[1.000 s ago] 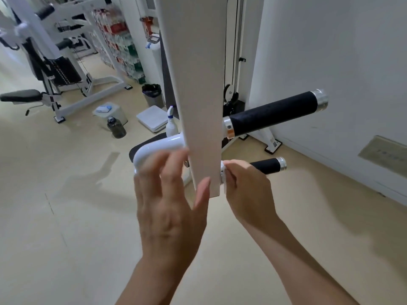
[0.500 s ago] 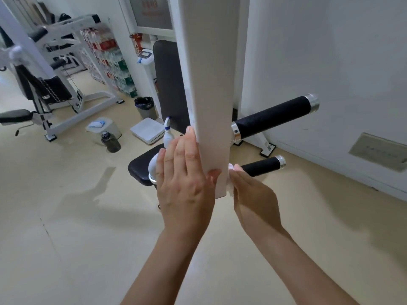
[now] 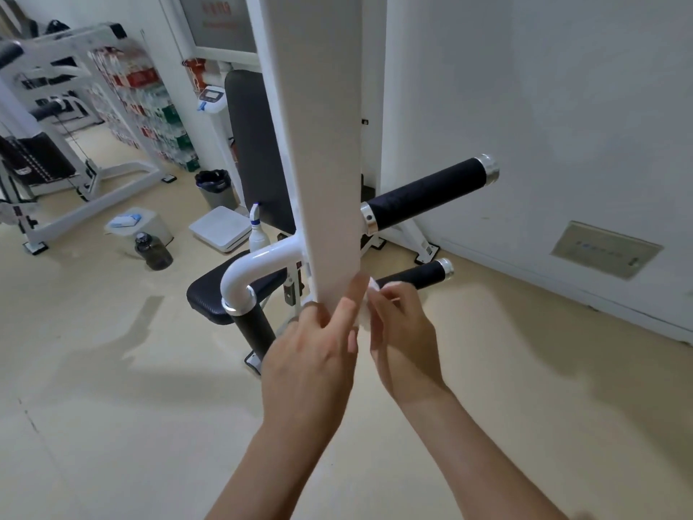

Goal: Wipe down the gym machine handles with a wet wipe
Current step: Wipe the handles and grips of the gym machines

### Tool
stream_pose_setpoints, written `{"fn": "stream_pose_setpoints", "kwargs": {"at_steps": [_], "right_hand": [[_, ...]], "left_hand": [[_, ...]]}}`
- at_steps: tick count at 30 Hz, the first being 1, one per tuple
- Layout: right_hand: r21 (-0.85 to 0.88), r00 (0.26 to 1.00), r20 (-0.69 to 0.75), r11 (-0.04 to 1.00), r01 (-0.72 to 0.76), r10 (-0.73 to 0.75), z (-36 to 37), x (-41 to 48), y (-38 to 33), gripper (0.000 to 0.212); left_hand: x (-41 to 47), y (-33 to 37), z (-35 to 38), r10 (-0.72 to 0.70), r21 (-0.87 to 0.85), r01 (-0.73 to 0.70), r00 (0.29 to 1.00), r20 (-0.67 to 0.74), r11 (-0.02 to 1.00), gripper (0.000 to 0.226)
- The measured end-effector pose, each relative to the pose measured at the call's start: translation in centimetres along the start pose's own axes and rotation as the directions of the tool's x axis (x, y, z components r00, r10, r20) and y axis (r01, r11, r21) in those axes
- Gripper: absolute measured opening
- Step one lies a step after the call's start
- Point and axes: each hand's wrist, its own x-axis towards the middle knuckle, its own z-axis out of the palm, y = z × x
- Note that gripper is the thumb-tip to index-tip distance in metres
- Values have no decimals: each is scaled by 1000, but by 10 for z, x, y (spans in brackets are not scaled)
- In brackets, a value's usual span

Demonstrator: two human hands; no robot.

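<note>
Hands meet at the white post's point(image 3: 318, 152) foot: left hand point(image 3: 311, 354) loose-fingered, empty; right hand point(image 3: 403, 332) pinching one wet wipe point(image 3: 363, 317) beside it. Three black handles point(image 3: 423, 198) visible, one spray bottle point(image 3: 258, 230).

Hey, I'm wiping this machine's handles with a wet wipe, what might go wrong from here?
1. The small white wet wipe is only pinched in your right hand at the flat white upright bar; it may slip out.
2. The long black foam handle with silver caps sits above your hands and may get skipped.
</note>
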Motion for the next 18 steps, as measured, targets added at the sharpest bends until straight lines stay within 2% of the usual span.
{"fn": "stream_pose_setpoints", "kwargs": {"at_steps": [3, 4, 6, 8, 12, 13, 15, 16, 18], "right_hand": [[-154, 984, -78, 977, 149, -162, 3, 1, 7, 23], [-201, 984, -81, 969, 143, -162, 6, 10, 7, 21], [-201, 997, -59, 979, 43, -56, 4, 27, -4, 17], [-281, 997, -62, 959, 22, -41, 4, 26, -1, 21], [-256, 994, -51, 964, 76, -92, 2, 2, 3, 34], [-215, 995, -69, 975, 57, -74, 4, 9, 2, 30], [-105, 991, -121, 992, -73, 60, 6, 25, -4, 17], [-103, 985, -154, 990, -98, 82, 5, 28, -8, 15], [-91, 990, -97, 989, -114, 105, 9, 31, 0, 21]], "left_hand": [[4, 0, -4, 6, 70, -7, 1000, 0, 998, 59], [4, 2, -5, 17, 84, -18, 1000, 14, 996, 57], [5, 4, -5, 40, 100, -44, 998, 38, 994, 53], [8, 3, -3, 81, 96, -86, 995, 59, 992, 55], [11, 2, 2, 136, 54, -142, 984, 111, 988, 59], [12, 2, 3, 134, 51, -141, 984, 117, 989, 58], [11, 1, 9, 127, 72, -136, 986, 112, 988, 61], [10, 1, 10, 123, 82, -134, 985, 124, 988, 63], [11, 5, 9, 127, 106, -142, 982, 137, 984, 65]]}}
